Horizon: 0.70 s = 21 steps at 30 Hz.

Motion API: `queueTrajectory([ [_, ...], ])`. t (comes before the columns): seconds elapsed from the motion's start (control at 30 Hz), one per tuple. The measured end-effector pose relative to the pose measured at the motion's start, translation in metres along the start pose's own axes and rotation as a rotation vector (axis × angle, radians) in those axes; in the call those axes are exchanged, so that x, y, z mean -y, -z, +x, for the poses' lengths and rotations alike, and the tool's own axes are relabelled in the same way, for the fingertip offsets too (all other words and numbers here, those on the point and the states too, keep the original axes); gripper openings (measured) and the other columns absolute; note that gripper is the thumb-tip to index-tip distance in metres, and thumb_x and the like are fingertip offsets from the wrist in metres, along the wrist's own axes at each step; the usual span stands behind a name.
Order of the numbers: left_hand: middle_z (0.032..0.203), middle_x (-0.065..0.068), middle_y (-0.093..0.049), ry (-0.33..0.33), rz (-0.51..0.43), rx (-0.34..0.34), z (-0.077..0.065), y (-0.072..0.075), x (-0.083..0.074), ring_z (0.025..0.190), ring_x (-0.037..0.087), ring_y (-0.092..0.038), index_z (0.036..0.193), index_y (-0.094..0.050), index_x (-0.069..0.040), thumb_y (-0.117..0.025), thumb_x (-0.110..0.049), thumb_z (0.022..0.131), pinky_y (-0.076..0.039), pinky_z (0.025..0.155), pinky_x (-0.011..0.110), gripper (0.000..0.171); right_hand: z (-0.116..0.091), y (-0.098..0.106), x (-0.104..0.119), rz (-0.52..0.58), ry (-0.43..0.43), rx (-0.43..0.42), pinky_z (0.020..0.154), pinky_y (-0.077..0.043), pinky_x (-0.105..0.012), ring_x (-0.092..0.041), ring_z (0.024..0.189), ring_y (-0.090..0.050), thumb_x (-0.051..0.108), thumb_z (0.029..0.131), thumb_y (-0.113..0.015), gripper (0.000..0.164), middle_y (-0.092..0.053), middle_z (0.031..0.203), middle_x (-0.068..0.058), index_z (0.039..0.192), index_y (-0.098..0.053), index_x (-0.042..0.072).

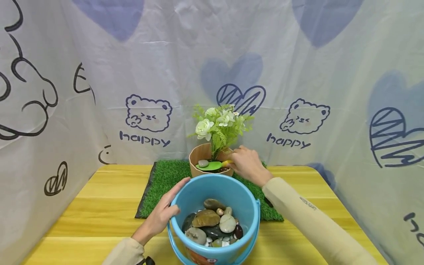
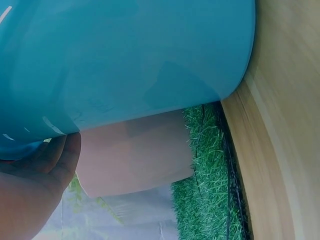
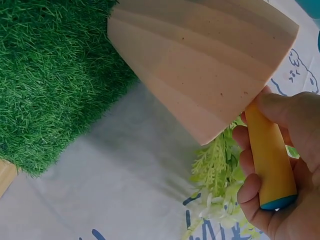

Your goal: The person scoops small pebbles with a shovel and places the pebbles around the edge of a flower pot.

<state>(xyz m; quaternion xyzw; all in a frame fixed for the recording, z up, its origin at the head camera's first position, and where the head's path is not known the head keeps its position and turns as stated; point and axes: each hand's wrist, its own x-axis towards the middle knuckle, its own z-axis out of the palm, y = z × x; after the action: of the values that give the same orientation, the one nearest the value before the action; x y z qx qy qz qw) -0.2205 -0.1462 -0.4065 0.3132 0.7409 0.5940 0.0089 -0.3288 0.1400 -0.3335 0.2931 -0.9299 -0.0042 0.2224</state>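
My right hand (image 1: 246,163) grips the yellow handle of a small garden trowel (image 1: 210,166), its fingers wrapped round it in the right wrist view. The green blade lies over the dark soil inside the wood-coloured flowerpot (image 1: 195,154), with a grey pebble (image 1: 203,163) at its tip. White flowers with light green leaves (image 1: 220,127) stand in the pot. Nearer, a blue bucket (image 1: 215,180) contains stones (image 1: 206,218) of several sizes and colours. My left hand (image 1: 162,211) holds the bucket's left rim, thumb over the edge and fingers along the outer wall.
A green artificial grass mat (image 1: 150,195) lies under the pot on the wooden table (image 1: 99,206). The bucket's handle (image 1: 175,247) hangs down at its front. Behind the table hangs a white cloth (image 1: 185,73) printed with hearts and bears.
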Motion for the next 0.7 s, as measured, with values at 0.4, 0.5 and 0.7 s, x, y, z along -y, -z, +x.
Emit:
queueTrajectory([
  [0.4, 0.154, 0.026, -0.031, -0.01, -0.029, 0.006, 0.0008, 0.0009, 0.0026, 0.13, 0.051, -0.044, 0.157, -0.018, -0.01, -0.038, -0.003, 0.079, -0.046, 0.096, 0.055, 0.081, 0.0066, -0.0004, 0.0076, 0.019, -0.013, 0.053, 0.048, -0.037, -0.03, -0.016, 0.065, -0.048, 0.037, 0.088, -0.069, 0.024, -0.06, 0.066, 0.003, 0.073, -0.069, 0.018],
  [0.5, 0.154, 0.026, -0.031, -0.008, -0.031, 0.005, 0.0003, 0.0005, 0.0027, 0.13, 0.051, -0.043, 0.157, -0.019, -0.01, -0.038, -0.004, 0.079, -0.046, 0.097, 0.056, 0.081, 0.0061, -0.0027, 0.0092, 0.021, -0.016, 0.043, 0.047, -0.037, -0.031, -0.017, 0.063, -0.048, 0.04, 0.089, -0.068, 0.029, -0.059, 0.063, 0.003, 0.07, -0.067, 0.018],
  [0.7, 0.154, 0.025, -0.031, -0.002, -0.042, 0.005, 0.0002, -0.0001, 0.0018, 0.132, 0.05, -0.042, 0.157, -0.019, -0.012, -0.037, -0.004, 0.079, -0.043, 0.098, 0.058, 0.08, 0.0043, -0.0023, 0.0089, 0.043, -0.023, 0.035, 0.048, -0.038, -0.031, -0.017, 0.066, -0.05, 0.039, 0.088, -0.069, 0.023, -0.063, 0.066, 0.002, 0.08, -0.074, 0.018],
])
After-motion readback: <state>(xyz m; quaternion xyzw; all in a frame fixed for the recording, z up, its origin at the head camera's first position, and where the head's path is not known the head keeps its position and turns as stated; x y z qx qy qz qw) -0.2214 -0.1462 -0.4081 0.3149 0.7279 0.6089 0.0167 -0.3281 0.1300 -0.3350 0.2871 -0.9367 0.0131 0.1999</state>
